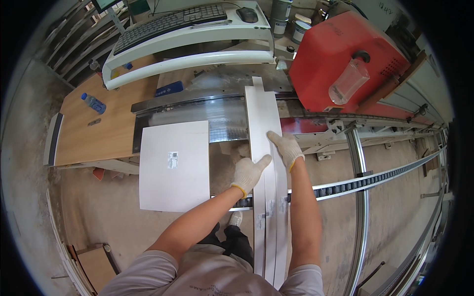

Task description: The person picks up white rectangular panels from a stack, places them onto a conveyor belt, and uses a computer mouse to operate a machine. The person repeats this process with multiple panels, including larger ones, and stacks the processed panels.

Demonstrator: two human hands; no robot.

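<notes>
Several long, narrow white panels (261, 123) lie side by side and partly overlapping, running from the metal machine bed (227, 121) back toward my body. My left hand (249, 173), in a cream knit glove, grips their left edge with the thumb on top. On the right edge, a little farther away, my right hand (286, 148) in a matching glove holds them too, thumb on the top face. The fingers of both hands are partly hidden behind the edges. Small labels (260, 221) show on the panels' near part. Left of them lies a wide white board (175, 187) with a printed label.
A red machine housing (345, 64) stands at the far right. Beyond the bed, a white stand (187, 60) carries a keyboard (170, 24) and mouse (247, 15). A roller rail (340, 187) crosses to the right. A bottle (94, 103) stands on the wooden table (74, 138).
</notes>
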